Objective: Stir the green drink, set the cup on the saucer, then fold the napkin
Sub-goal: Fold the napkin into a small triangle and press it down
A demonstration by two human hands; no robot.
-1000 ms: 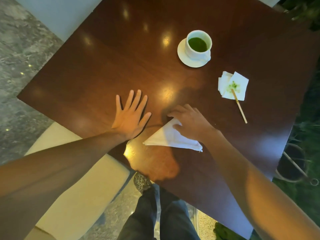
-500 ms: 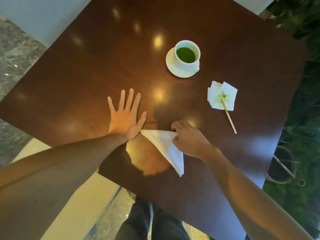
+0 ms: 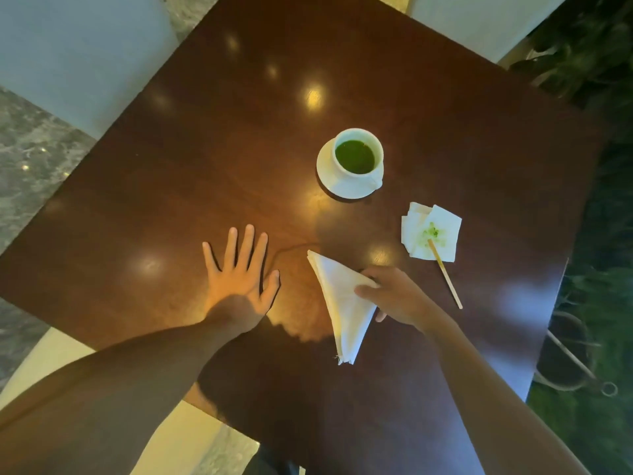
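A white cup of green drink (image 3: pixel 356 156) stands on its white saucer (image 3: pixel 327 178) at the middle right of the dark wooden table (image 3: pixel 212 159). Nearer to me lies a white napkin (image 3: pixel 342 310) folded into a long triangle, its tip pointing toward me. My right hand (image 3: pixel 394 296) pinches the napkin's right edge between thumb and fingers. My left hand (image 3: pixel 239 279) lies flat on the table with fingers spread, a short way left of the napkin and apart from it.
A second, crumpled napkin with a green stain (image 3: pixel 433 231) lies right of the saucer, with a wooden stir stick (image 3: pixel 445 274) resting on it. Pale chair cushions (image 3: pixel 68 56) surround the table. Plants and a dark pot (image 3: pixel 565 358) stand at the right.
My right hand has turned the folded napkin from lying sideways to pointing toward me and shifted it right. The left hand stayed flat on the table. The camera tilted.
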